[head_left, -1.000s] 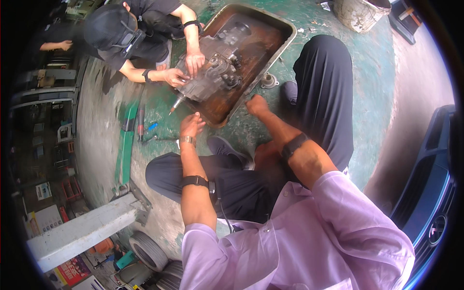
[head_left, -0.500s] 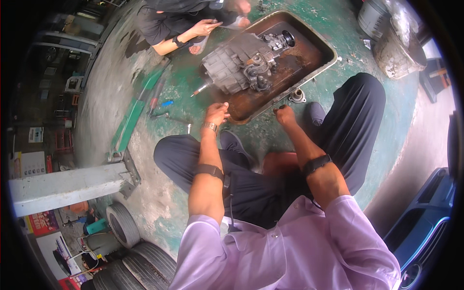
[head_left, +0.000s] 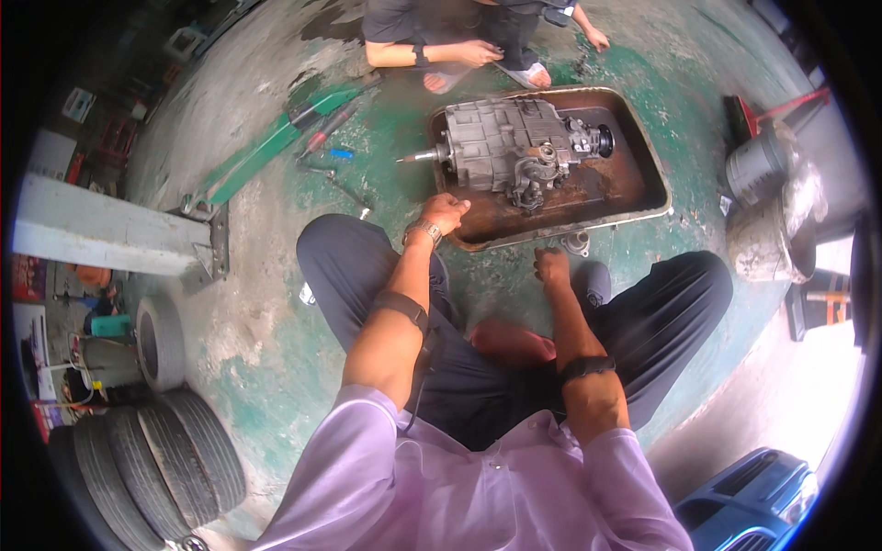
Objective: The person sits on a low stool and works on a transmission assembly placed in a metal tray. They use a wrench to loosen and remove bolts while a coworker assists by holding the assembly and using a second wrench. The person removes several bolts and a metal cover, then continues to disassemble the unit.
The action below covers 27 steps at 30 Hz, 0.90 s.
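A grey metal gearbox [head_left: 514, 151] lies in a rusty oblong drip tray [head_left: 643, 197] on the green-stained floor. I squat in front of it with my knees apart. My left hand [head_left: 446, 213] rests on the tray's near left corner, fingers curled over the rim. My right hand [head_left: 551, 268] is down at the floor just short of the tray's near edge, next to a small round metal part [head_left: 577, 243]; its fingers are hidden under it. Another person [head_left: 459, 37] crouches beyond the tray, hands off the gearbox.
Hand tools [head_left: 322, 142] and a long green bar [head_left: 266, 151] lie left of the tray. A grey lift post [head_left: 101, 234] and stacked tyres [head_left: 147, 450] stand at the left. Buckets [head_left: 767, 207] sit at the right, a blue car [head_left: 749, 500] at the lower right.
My view has swung, so the tray now sits upright ahead of me. My right hand has dropped from the tray rim to the floor. The other person's hands have left the gearbox.
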Each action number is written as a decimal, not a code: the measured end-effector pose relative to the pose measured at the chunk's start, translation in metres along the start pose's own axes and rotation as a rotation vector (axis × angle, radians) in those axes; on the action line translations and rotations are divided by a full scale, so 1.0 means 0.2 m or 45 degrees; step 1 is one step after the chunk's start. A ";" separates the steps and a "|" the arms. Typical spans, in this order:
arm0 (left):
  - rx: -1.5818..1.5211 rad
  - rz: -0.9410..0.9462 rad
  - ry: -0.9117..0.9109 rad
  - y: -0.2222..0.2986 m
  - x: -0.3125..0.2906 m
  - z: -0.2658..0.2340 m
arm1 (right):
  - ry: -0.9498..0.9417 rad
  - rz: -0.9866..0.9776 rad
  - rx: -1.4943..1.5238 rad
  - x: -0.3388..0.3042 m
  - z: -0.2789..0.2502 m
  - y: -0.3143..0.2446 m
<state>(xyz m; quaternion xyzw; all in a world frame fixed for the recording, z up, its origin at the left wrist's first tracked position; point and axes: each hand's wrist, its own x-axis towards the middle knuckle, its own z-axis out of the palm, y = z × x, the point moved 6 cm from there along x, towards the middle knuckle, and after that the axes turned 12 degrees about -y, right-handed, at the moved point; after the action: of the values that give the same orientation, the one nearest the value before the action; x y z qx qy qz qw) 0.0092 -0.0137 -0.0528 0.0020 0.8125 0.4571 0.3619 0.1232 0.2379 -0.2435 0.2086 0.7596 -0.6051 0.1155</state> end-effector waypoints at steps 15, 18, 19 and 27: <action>0.222 0.110 0.227 -0.06 0.12 0.00 | -0.068 0.391 0.484 -0.21 -0.02 -0.24; 0.234 0.099 0.221 -0.03 0.10 0.00 | -0.217 0.400 0.402 -0.20 -0.02 -0.22; 0.210 0.101 0.221 -0.02 0.09 0.00 | -0.164 0.400 0.424 -0.20 -0.03 -0.22; 0.326 0.048 0.130 0.01 0.10 0.01 | -0.230 0.416 0.446 -0.21 -0.01 -0.21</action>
<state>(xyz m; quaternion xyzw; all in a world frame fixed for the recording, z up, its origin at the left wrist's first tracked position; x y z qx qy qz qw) -0.0047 -0.0048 -0.0633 0.0403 0.8814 0.3558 0.3081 0.1402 0.2257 -0.1877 0.2908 0.5859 -0.7169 0.2412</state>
